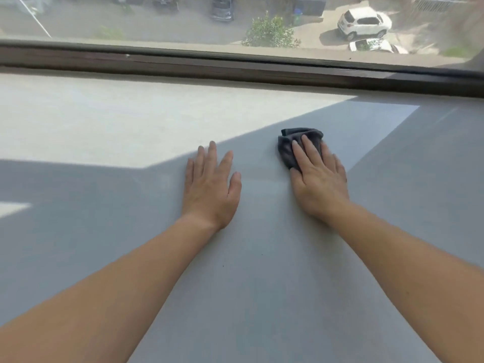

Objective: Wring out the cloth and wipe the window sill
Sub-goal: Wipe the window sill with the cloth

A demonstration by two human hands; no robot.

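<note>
A wide pale grey window sill (262, 271) fills the lower view, partly sunlit at the back left. A small dark grey cloth (290, 142) lies bunched on it, right of centre. My right hand (318, 176) presses flat on the cloth with straight fingers, covering its near half. My left hand (210, 186) rests flat on the bare sill, palm down, fingers spread, a hand's width left of the cloth.
A dark brown window frame (235, 66) runs along the back edge of the sill. Through the glass I see a street far below with parked cars (364, 22) and a bush. A few tiny dark specks dot the sill near my forearms.
</note>
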